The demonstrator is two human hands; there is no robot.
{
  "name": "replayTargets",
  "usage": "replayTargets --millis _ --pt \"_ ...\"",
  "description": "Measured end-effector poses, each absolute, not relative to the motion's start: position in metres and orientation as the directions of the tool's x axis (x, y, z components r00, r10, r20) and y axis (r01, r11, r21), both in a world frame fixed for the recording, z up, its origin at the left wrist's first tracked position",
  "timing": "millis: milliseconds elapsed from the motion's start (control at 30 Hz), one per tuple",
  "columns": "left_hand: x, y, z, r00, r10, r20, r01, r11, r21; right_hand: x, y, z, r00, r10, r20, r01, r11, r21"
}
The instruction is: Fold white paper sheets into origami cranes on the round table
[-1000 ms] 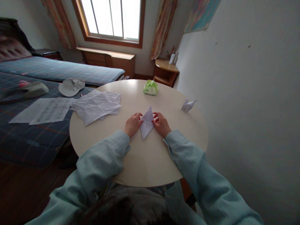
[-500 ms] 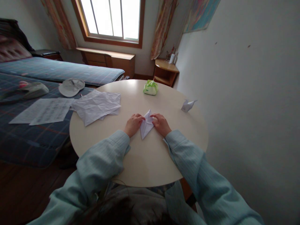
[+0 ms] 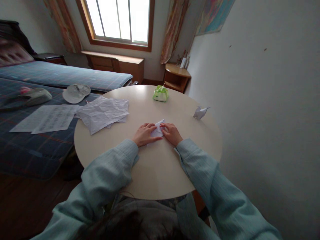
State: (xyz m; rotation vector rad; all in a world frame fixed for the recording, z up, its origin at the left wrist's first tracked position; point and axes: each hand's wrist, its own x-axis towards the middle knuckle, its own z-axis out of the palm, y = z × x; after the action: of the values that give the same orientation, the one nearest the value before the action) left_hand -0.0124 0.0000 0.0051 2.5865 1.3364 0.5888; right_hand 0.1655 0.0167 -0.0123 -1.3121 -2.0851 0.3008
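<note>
The paper [image 3: 157, 132], white and folded, lay near the middle of the table [image 3: 160, 173], between the two hands and partly covered by both; its far tip showed beyond the fingers. The left hand [image 3: 144, 134] was laid over the paper's left part, fingers extended together and thumb set well apart from them, reaching across the near part toward the right hand [image 3: 172, 134]. It rested on the paper without closing around it. The right hand was half curled, fingertips in contact with the paper's right part; whether these pinched the paper or only pressed it could not be told. Both forearms, in light blue sleeves [image 3: 107, 166], extended across the near part of the table. Beyond the paper, near the table's far edge, stood a green pack [image 3: 160, 94]. To the right, near the edge, stood a folded figure [image 3: 200, 113] in white paper. To the left, creased sheets [image 3: 105, 112] lay in an overlapping stack at the table's edge. Beside these, printed sheets [image 3: 53, 118] lay on the bed [image 3: 32, 156], with a pale cap [image 3: 75, 94] behind them. A window [image 3: 120, 20] was positioned in the far wall.
</note>
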Motion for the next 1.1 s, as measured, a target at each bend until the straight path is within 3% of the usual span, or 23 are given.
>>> replayTargets --millis 400,633,800,967,1100 --pt "-0.013 0.000 0.002 0.550 0.811 0.202 0.790 -0.583 0.189 0.167 0.014 -0.007 -0.096 0.896 0.433 0.778 0.339 -0.529" --pt "-0.014 0.002 0.000 0.570 0.809 0.144 0.762 -0.586 0.274 0.167 0.012 -0.002 -0.058 0.866 0.497 0.768 0.357 -0.531" --pt "-0.012 0.002 0.001 0.584 0.799 0.140 0.735 -0.594 0.326 0.164 0.008 0.002 -0.128 0.824 0.552 0.719 0.460 -0.521" --pt "-0.011 0.003 0.000 0.586 0.794 0.162 0.717 -0.601 0.353 0.160 0.005 0.000 -0.306 0.835 0.457 0.665 0.531 -0.525" --pt "-0.010 0.005 -0.002 0.558 0.803 0.209 0.712 -0.593 0.377 0.159 0.005 -0.001 -0.336 0.827 0.450 0.648 0.550 -0.526"
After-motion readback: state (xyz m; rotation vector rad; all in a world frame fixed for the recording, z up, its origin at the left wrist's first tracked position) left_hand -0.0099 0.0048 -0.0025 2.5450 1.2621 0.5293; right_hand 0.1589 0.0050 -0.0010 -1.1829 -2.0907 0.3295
